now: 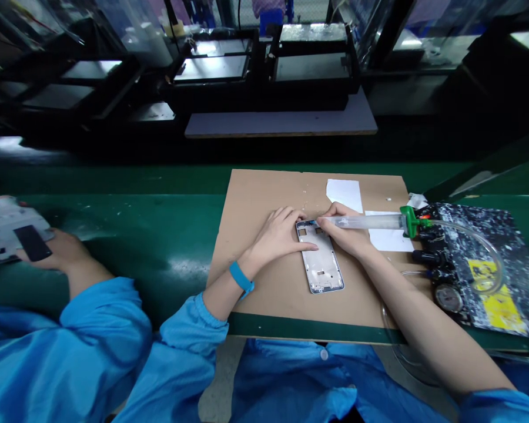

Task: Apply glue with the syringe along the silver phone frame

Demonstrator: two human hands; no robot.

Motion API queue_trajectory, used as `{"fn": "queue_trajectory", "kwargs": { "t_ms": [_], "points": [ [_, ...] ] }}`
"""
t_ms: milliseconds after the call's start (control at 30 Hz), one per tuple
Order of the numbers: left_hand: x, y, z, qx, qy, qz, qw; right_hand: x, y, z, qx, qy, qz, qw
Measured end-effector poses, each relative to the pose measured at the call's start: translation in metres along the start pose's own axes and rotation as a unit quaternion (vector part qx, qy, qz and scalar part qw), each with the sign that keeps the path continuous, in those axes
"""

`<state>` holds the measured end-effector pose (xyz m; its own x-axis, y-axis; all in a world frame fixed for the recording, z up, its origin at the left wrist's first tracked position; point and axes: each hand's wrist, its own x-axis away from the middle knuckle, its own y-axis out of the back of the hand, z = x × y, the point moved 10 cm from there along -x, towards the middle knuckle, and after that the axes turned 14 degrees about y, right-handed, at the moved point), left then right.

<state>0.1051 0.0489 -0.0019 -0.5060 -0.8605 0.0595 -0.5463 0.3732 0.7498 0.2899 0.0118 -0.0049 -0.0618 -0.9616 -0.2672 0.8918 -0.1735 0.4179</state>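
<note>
A silvery phone frame (pixel 322 264) with small cutouts lies flat on a brown board (pixel 255 294). My left hand (pixel 274 236) grips its upper left side, the thumb over the face and the fingers by the top edge. In my right hand (pixel 347 234) is a clear dispensing syringe (pixel 374 222), pinched near its front end and held almost level. Its tip is close to the top edge of the frame; whether it touches cannot be made out. A green cap (pixel 408 222) closes the syringe's back end, and a clear hose runs from it.
At the right stands a speckled dispenser box (pixel 485 235) with a pressure gauge (pixel 448 298). White papers (pixel 344 192) lie on the board. A co-worker's hand (pixel 64 249) at the left holds a pale device part. Black trays (pixel 311 67) stand on a shelf behind.
</note>
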Motion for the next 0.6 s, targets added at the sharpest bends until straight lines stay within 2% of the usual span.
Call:
{"fn": "queue_trajectory", "kwargs": {
  "t_ms": [600],
  "points": [
    [-0.0015,-0.0030,0.0025,-0.008,0.005,0.001,1.000,-0.0009,0.0021,-0.0007,-0.008,-0.003,-0.011,1.000]
  ]
}}
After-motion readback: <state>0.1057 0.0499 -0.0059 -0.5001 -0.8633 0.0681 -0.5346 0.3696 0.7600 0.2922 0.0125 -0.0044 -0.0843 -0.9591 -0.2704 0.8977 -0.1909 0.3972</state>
